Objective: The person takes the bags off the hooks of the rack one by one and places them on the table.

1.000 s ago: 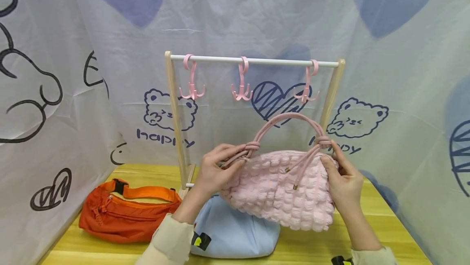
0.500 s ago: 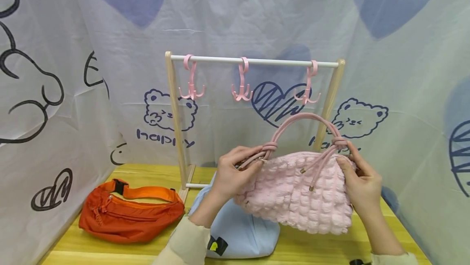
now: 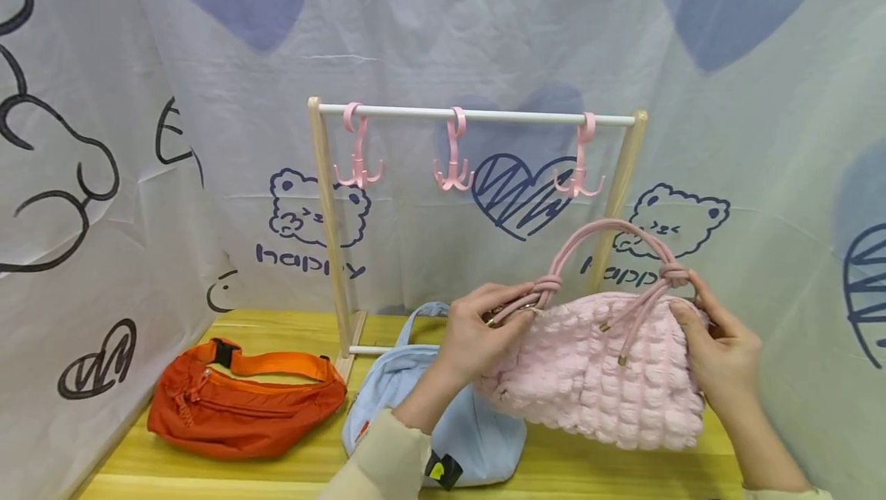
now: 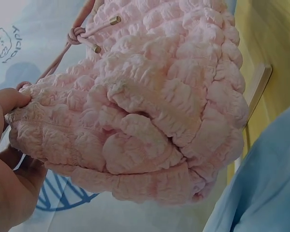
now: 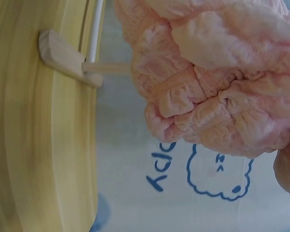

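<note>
Staged tabletop booth, cartoon bear cloth backdrop [image 3: 208, 100] on all sides, small wooden hanging rack [image 3: 477, 117] behind the grip, yellow bench [image 3: 277, 477]

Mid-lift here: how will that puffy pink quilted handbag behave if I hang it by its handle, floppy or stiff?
Probably floppy: the puffy pink quilted handbag folds and bulges between the left hand and the right hand. It likely weighs little, since fingertip grips at its top corners hold it up. Its pink cord handle keeps an arch, so it should catch the right pink hook fairly easily.

Wooden table [image 3: 595, 469] (orange bag [image 3: 242, 404], blue bag [image 3: 429, 423])
</note>
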Demonstrator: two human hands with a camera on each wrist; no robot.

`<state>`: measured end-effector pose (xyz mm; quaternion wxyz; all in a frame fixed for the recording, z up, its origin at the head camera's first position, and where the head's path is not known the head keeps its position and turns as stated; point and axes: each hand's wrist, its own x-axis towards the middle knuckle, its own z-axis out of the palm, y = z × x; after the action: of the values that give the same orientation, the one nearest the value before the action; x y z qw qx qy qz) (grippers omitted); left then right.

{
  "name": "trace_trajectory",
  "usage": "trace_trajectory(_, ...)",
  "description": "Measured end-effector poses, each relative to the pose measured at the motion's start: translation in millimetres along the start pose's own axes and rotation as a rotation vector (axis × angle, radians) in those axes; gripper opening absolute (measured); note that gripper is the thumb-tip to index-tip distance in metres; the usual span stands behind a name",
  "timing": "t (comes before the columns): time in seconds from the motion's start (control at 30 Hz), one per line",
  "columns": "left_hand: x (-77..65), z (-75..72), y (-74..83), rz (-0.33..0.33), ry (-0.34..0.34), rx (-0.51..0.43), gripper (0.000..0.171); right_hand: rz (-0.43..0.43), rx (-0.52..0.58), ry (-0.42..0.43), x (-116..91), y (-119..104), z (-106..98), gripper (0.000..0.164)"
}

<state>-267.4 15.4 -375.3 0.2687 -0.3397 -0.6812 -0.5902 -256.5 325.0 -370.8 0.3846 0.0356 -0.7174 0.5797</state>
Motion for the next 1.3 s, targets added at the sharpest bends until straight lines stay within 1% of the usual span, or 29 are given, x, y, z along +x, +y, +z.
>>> trace_trajectory(0.17,-1.0,12.5,0.0,-0.031,-0.016,0.009,0.036,0.020,-0.107,0.006,2.4,8.6,-12.0,0.050)
trace_trajectory(0.43,-1.5,35.2,0.0,-0.126,-0.050,0.029,0.037,0.039,-0.170,0.008,6.9,20.5,-31.6,0.049)
trace_trajectory(0.6,-4.1,48.9,-3.5,-0.176,-0.047,-0.005,0.036,0.014,-0.202,-0.001,10.3,27.5,-40.4,0.049)
trace_trajectory(0.7,-5.7,56.1,-4.6,-0.223,-0.049,-0.038,0.037,0.028,-0.233,-0.013,12.9,32.5,-46.2,0.049)
trace_trajectory(0.8,-7.2,62.4,-6.3,-0.263,-0.054,-0.054,0.037,0.044,-0.259,-0.043,16.0,37.4,-52.4,0.049)
trace_trajectory(0.97,-9.8,73.4,-12.2,-0.299,-0.052,-0.059,0.037,0.066,-0.281,-0.094,21.4,45.3,-61.9,0.051)
trace_trajectory(1.03,-10.9,78.1,-14.5,-0.324,-0.055,-0.078,0.037,0.057,-0.311,-0.107,23.3,48.5,-64.9,0.051)
trace_trajectory(1.17,-13.0,87.5,-18.3,-0.402,-0.052,-0.146,0.037,0.012,-0.385,-0.143,27.6,55.7,-70.5,0.049)
trace_trajectory(1.27,-14.4,93.2,-21.9,-0.459,-0.053,-0.183,0.037,-0.023,-0.440,-0.189,31.8,61.1,-74.8,0.049)
trace_trajectory(1.3,-14.9,94.8,-23.1,-0.465,-0.054,-0.188,0.037,-0.030,-0.454,-0.202,32.9,62.3,-75.8,0.049)
